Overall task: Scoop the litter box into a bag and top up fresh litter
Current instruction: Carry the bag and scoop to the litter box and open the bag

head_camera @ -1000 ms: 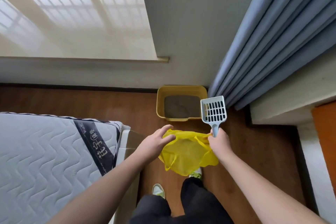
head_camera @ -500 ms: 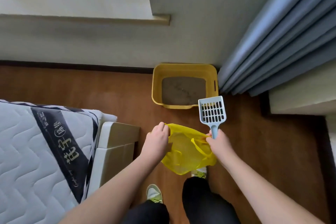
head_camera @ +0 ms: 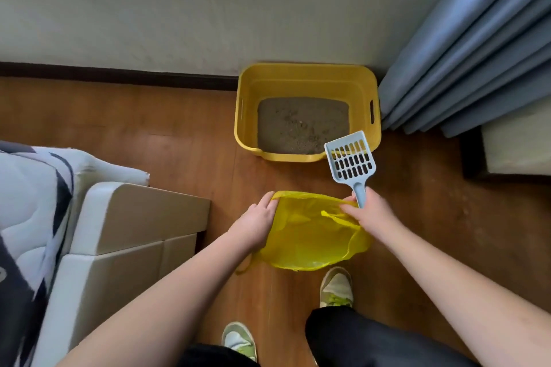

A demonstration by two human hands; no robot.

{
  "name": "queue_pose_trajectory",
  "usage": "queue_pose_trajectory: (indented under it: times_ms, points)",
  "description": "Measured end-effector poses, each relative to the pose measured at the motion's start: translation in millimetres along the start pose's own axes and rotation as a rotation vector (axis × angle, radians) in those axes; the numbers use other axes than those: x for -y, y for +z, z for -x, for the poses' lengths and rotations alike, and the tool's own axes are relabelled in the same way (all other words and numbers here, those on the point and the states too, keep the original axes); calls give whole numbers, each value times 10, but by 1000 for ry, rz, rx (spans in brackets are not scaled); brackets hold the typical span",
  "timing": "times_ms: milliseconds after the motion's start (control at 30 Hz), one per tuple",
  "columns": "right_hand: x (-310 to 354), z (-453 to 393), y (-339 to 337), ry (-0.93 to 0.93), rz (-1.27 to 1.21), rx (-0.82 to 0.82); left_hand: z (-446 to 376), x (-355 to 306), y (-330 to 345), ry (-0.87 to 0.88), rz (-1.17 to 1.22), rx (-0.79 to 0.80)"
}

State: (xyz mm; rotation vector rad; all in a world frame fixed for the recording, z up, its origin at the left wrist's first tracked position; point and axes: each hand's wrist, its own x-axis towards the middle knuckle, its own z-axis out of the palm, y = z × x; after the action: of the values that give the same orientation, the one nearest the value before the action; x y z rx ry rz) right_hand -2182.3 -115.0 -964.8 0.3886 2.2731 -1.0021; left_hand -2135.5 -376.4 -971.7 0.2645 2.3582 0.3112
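A yellow litter box (head_camera: 307, 76) with grey litter inside stands on the wooden floor against the wall. A thin yellow plastic bag (head_camera: 313, 241) hangs open between my hands, just in front of the box. My left hand (head_camera: 256, 222) grips the bag's left rim. My right hand (head_camera: 371, 214) pinches the right rim and also holds the handle of a pale blue slotted scoop (head_camera: 350, 161). The scoop's head points up over the box's near right corner and looks empty.
A bed frame corner (head_camera: 134, 217) and a quilted mattress (head_camera: 29, 188) fill the left side. Grey-blue curtains (head_camera: 477, 53) hang at the right, next to the box. A pale ledge (head_camera: 518, 146) sits at the far right. My two shoes (head_camera: 335, 286) stand on the floor below the bag.
The view has dropped and come closer to the litter box. My left hand has closed on the bag's rim and the bag's mouth is pulled wider between both hands.
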Motion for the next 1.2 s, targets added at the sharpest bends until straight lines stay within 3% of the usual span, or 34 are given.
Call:
queue_pose_trajectory:
  times_ms: [100, 233, 267, 333, 400, 567, 633, 733, 933, 1100, 1200]
  points:
    - [-76, -198, 7, -114, -55, -21, -319, 132, 102, 33, -24, 52]
    - [-96, -302, 49, -323, -242, -368, -682, 279, 255, 56, -54, 56]
    - [-79, -324, 97, -391, -307, -366, -768, 314, 296, 64, -34, 43]
    - [-25, -376, 245, -496, -389, -185, -945, 396, 374, 77, -8, 22]
    - [-34, -454, 452, -484, -281, 5, -1115, 469, 433, 68, 27, 28]
    - [-401, -784, 889, -400, 193, 147, -1458, 611, 491, 70, 110, -22]
    - [-588, -927, 960, -457, 430, 179, -1555, 689, 507, 55, 179, -57]
    - [-729, -1058, 1004, -635, 670, 257, -1685, 780, 562, 59, 89, -79]
    - [-821, -1349, 850, -1087, 872, 133, -1872, 893, 695, 86, -120, -101]
    - [-928, -1611, 461, -1064, 1060, 4, -1846, 1156, 708, 173, -435, -167]
    - [-982, -1663, 416, -1040, 1036, -130, -1851, 1178, 662, 147, -446, -163]
